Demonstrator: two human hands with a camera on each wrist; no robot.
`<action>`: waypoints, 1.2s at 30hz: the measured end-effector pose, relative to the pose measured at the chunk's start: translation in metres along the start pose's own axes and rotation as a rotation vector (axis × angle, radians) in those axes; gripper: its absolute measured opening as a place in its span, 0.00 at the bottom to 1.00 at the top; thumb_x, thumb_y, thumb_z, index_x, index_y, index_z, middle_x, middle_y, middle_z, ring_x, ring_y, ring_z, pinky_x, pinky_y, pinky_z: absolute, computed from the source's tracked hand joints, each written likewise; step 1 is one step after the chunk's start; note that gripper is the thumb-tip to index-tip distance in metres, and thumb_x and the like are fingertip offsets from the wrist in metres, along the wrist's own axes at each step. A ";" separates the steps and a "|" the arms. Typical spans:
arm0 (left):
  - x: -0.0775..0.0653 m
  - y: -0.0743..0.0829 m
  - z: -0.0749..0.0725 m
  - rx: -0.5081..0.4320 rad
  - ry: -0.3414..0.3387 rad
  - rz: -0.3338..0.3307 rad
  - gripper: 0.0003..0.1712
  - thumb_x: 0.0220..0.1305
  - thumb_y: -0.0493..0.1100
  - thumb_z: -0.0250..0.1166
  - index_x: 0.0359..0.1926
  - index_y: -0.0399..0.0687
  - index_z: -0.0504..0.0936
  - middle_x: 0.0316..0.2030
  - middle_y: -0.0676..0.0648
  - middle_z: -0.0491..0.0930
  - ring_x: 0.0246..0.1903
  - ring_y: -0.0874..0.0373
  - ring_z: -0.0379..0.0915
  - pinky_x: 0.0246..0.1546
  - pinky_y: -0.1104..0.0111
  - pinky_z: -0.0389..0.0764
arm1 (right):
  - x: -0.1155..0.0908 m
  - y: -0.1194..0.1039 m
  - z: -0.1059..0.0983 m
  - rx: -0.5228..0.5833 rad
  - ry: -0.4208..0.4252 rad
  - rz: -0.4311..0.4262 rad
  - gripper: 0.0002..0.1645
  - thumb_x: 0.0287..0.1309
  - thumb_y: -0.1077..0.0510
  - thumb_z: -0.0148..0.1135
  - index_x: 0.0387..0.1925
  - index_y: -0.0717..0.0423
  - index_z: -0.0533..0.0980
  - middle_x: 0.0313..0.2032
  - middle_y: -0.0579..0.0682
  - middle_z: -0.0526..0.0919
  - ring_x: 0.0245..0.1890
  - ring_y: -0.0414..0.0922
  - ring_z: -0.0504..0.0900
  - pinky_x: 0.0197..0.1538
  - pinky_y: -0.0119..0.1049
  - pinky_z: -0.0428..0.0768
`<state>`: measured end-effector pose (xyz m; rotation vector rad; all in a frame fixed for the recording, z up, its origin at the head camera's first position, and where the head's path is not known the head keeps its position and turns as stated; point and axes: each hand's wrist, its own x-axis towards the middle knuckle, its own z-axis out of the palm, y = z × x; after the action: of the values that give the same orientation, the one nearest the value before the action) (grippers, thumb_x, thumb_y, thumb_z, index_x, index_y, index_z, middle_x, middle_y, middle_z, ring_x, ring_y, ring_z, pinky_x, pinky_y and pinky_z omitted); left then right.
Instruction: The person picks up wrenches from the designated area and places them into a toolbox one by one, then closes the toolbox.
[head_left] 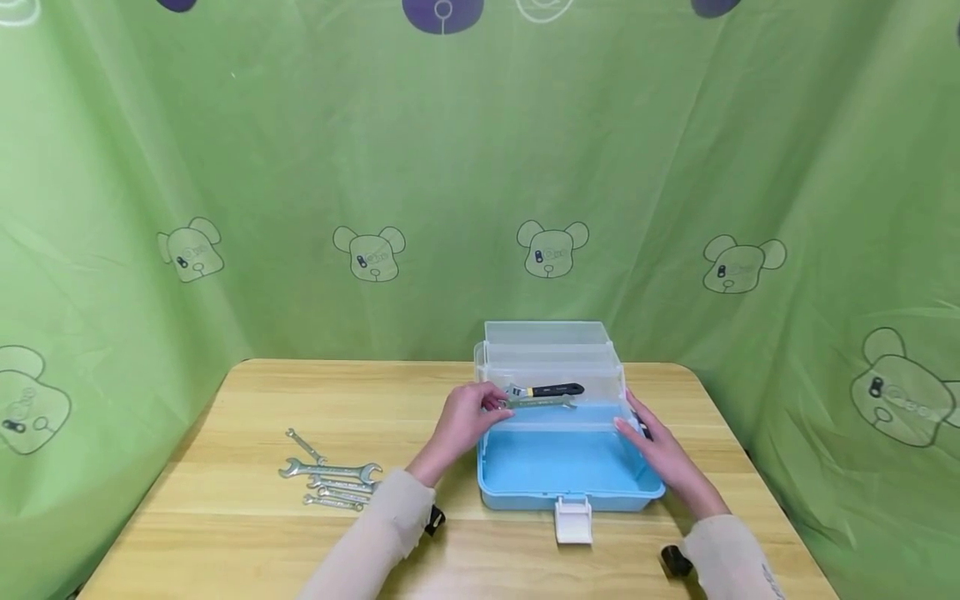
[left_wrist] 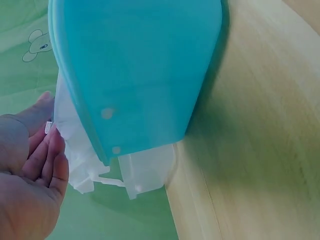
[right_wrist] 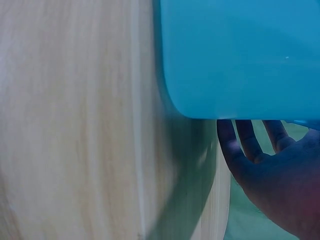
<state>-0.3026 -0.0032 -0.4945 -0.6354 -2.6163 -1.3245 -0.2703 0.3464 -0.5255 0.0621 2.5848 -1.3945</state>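
A light blue toolbox (head_left: pixel 570 502) stands open on the table, its clear trays (head_left: pixel 551 357) raised at the back. My left hand (head_left: pixel 467 419) pinches one end of a silver open-end wrench (head_left: pixel 540 402) over the front tray. Just behind that wrench, an adjustable wrench with a black handle (head_left: pixel 557 390) lies in the tray. My right hand (head_left: pixel 663 454) holds the toolbox's right side, thumb at the edge and fingers along the outside. The left wrist view shows the fingers of my left hand (left_wrist: pixel 37 160) beside the tray, where the wrench is mostly hidden.
Several silver wrenches (head_left: pixel 330 472) lie grouped on the wooden table (head_left: pixel 255 400), left of the toolbox. A white latch (head_left: pixel 573 522) hangs from the box's front. Green curtain (head_left: pixel 450 167) with bear drawings surrounds the table at the back and sides.
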 end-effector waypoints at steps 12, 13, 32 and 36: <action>0.009 -0.005 0.006 0.188 0.026 0.016 0.14 0.56 0.51 0.80 0.41 0.53 0.91 0.32 0.57 0.87 0.41 0.60 0.71 0.47 0.66 0.74 | 0.001 0.001 0.000 -0.005 0.004 -0.014 0.51 0.74 0.29 0.49 0.82 0.29 0.32 0.83 0.60 0.32 0.79 0.73 0.36 0.72 0.80 0.47; 0.010 -0.005 0.006 0.215 0.026 0.015 0.14 0.55 0.52 0.80 0.40 0.54 0.91 0.32 0.57 0.87 0.42 0.60 0.72 0.50 0.64 0.74 | 0.001 0.001 0.000 -0.008 0.003 -0.016 0.51 0.74 0.29 0.49 0.82 0.29 0.32 0.83 0.61 0.32 0.79 0.73 0.36 0.72 0.80 0.47; 0.018 -0.003 0.009 0.492 0.069 0.064 0.17 0.46 0.60 0.83 0.36 0.63 0.92 0.30 0.61 0.89 0.39 0.61 0.73 0.44 0.66 0.69 | 0.001 0.003 0.000 -0.005 0.001 -0.002 0.51 0.74 0.29 0.48 0.82 0.29 0.32 0.83 0.61 0.31 0.79 0.74 0.35 0.71 0.80 0.46; 0.019 -0.003 0.010 0.480 0.086 0.062 0.16 0.46 0.58 0.84 0.36 0.62 0.92 0.30 0.60 0.90 0.39 0.60 0.74 0.44 0.65 0.69 | 0.001 0.003 0.000 -0.002 -0.003 0.004 0.51 0.74 0.30 0.48 0.82 0.29 0.32 0.83 0.60 0.30 0.79 0.74 0.35 0.71 0.80 0.46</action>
<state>-0.3209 0.0087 -0.4969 -0.5575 -2.6692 -0.6458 -0.2712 0.3482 -0.5279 0.0642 2.5820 -1.3900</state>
